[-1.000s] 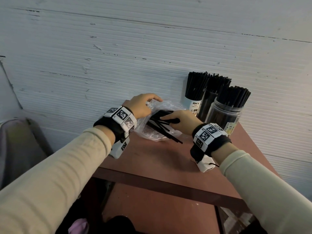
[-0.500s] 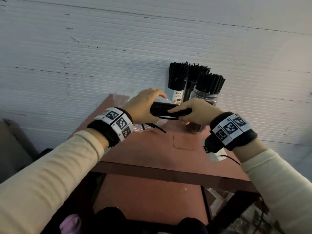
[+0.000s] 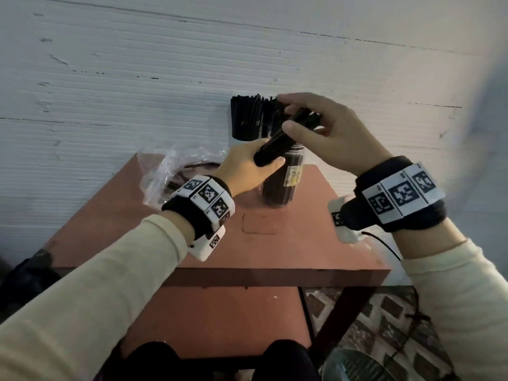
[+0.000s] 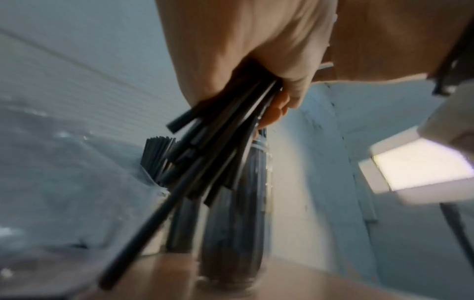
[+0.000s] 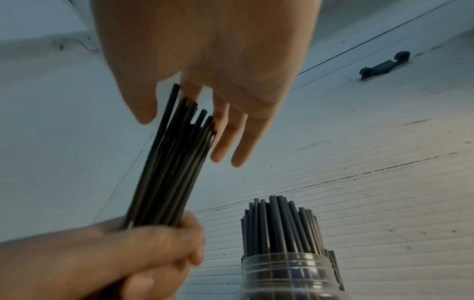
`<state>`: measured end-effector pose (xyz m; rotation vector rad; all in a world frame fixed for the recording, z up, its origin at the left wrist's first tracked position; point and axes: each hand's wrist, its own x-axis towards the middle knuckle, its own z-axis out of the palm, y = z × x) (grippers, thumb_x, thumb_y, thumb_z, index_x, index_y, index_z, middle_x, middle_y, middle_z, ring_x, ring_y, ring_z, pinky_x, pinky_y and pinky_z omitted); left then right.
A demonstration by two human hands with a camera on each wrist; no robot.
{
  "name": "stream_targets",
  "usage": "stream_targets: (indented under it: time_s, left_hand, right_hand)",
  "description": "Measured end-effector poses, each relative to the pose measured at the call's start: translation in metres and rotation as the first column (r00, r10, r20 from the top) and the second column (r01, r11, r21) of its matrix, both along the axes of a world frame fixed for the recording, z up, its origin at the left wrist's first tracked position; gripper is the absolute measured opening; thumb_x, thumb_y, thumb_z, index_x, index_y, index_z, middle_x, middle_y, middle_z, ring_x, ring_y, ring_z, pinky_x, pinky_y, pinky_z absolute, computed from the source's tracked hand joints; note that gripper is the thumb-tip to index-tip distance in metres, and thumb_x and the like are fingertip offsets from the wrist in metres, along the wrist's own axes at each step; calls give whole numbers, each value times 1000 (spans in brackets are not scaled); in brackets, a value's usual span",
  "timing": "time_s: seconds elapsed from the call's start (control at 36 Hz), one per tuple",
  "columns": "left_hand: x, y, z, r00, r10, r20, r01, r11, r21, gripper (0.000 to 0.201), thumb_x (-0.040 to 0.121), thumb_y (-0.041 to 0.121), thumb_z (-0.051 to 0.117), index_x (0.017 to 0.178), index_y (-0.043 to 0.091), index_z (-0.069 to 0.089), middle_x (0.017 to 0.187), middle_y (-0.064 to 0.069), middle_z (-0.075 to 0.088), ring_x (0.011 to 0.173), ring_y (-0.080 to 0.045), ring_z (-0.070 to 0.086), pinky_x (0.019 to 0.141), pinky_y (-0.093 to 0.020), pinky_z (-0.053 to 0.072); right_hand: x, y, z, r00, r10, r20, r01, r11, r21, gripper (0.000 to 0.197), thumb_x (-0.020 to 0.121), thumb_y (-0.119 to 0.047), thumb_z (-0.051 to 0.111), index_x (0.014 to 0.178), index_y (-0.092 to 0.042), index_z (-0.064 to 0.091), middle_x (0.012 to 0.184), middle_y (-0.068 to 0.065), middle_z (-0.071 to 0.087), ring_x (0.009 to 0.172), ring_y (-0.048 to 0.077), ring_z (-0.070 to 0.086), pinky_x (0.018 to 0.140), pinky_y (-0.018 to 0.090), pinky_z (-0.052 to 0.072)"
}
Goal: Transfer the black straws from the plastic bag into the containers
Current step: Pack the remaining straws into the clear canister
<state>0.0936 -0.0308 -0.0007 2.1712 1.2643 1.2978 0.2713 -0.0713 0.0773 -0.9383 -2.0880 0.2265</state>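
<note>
Pale ribbed wall panels back a small reddish worktop (image 3: pixel 275 243), where the containers stand at the far edge. The left hand (image 3: pixel 244 169) has its fingers curled tight round the lower end of a bundle of black straws (image 5: pixel 169 172), tilted up over the clear jar (image 3: pixel 283 182). The right hand (image 3: pixel 324 133) has straight, loosely spread fingers against the bundle's upper ends, seemingly evening them. The jar and the white cup (image 3: pixel 244 119) behind already look packed. A few straws remain in the plastic bag (image 3: pixel 170 171), so the job looks mostly done.
</note>
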Motion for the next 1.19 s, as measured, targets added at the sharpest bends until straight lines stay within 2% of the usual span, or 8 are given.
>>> stream_targets:
  time_s: [0.17, 0.31, 0.44, 0.58, 0.81, 0.89, 1.0, 1.19]
  left_hand:
    - [26, -4, 1, 960, -113, 256, 156, 976, -154, 19, 92, 33, 65, 83, 18, 61, 50, 15, 57, 51, 3, 55, 58, -11, 44]
    - [31, -2, -19, 914, -97, 394, 241, 911, -334, 12, 84, 27, 76, 88, 21, 66, 75, 4, 70, 75, -10, 67, 80, -26, 54]
    - [22, -1, -34, 927, -62, 370, 269, 797, -540, 16, 82, 16, 77, 95, 9, 70, 82, -1, 71, 76, -10, 66, 60, -11, 50]
    - [17, -2, -35, 956, -66, 287, 244, 720, -650, 13, 82, 12, 76, 89, 17, 67, 92, 2, 70, 83, -2, 64, 68, -14, 46]
    - [12, 2, -45, 996, -56, 65, 85, 733, -675, 66, 50, 91, 60, 57, 26, 65, 102, -18, 68, 112, -30, 61, 110, -48, 37]
    - [11, -18, -22, 965, -120, 232, 243, 740, -628, 48, 79, 64, 64, 70, 18, 59, 81, -12, 64, 102, -26, 65, 107, -40, 39]
    - [9, -30, 2, 922, -254, 293, 376, 771, -514, 28, 99, 29, 53, 75, 15, 50, 66, 4, 51, 79, -14, 63, 90, -28, 49]
    - [7, -44, 25, 859, -511, -27, 441, 767, -467, 29, 92, 28, 64, 91, 0, 67, 83, -12, 67, 83, -18, 68, 81, -31, 56]
  right_hand:
    - [-19, 4, 3, 993, 74, -97, -47, 966, 255, 55, 90, -11, 56, 143, -16, 39, 139, -5, 44, 131, 7, 41, 107, 35, 41]
    - [-32, 20, -13, 1000, 12, 21, -17, 970, 244, 37, 86, -7, 51, 122, -9, 61, 123, 3, 57, 118, 10, 51, 104, 20, 38]
    - [-37, 25, -37, 978, 6, 207, -47, 980, 194, 23, 90, -13, 54, 107, -12, 70, 110, 1, 65, 107, 11, 56, 103, 23, 35]
    - [-38, 23, -40, 986, -18, 168, -13, 984, 178, 25, 92, -19, 56, 114, -13, 66, 115, -3, 61, 109, 13, 54, 95, 11, 31]
    - [-34, 15, -37, 987, -6, 159, -21, 985, 172, 38, 90, -28, 64, 125, -12, 58, 125, 1, 54, 117, 14, 49, 102, 17, 32]
    - [-27, 8, -29, 995, -20, 93, -1, 977, 213, 62, 86, -37, 69, 138, -13, 44, 134, 3, 43, 125, 15, 43, 107, 29, 36]
    - [-17, 0, -22, 999, -20, -36, 24, 994, 102, 96, 69, -55, 77, 145, -20, 29, 130, -5, 38, 118, 9, 42, 98, 14, 37]
    - [-18, 1, -26, 988, 150, 44, -133, 954, -270, 54, 68, -46, 83, 112, -22, 63, 94, -7, 64, 89, 3, 62, 79, 22, 51]
